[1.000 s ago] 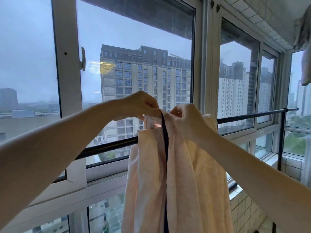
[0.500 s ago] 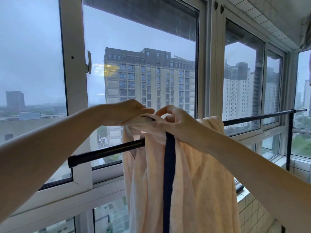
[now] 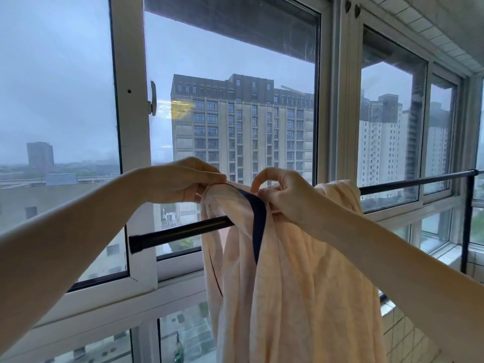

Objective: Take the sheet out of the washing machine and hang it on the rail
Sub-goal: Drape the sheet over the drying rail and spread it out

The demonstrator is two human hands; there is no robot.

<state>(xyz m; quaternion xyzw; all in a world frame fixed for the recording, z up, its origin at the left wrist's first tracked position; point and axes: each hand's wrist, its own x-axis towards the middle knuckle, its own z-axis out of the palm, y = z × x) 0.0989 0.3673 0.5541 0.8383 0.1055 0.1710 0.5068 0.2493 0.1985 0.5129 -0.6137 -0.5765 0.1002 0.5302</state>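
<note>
Peach sheet [image 3: 301,279], dark-edged, bunched over black rail [image 3: 180,231], hanging down. Left hand [image 3: 180,180] and right hand [image 3: 285,195] both pinch its top fold. Step: hanging, near done. Next, likely: spread cloth sideways along rail. Glazed balcony; white window frames [image 3: 131,127], tiled wall [image 3: 408,336].

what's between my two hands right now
A raised fold of the sheet, with its dark stripe, spans from left hand to right hand above the rail; the head view shows it.
</note>
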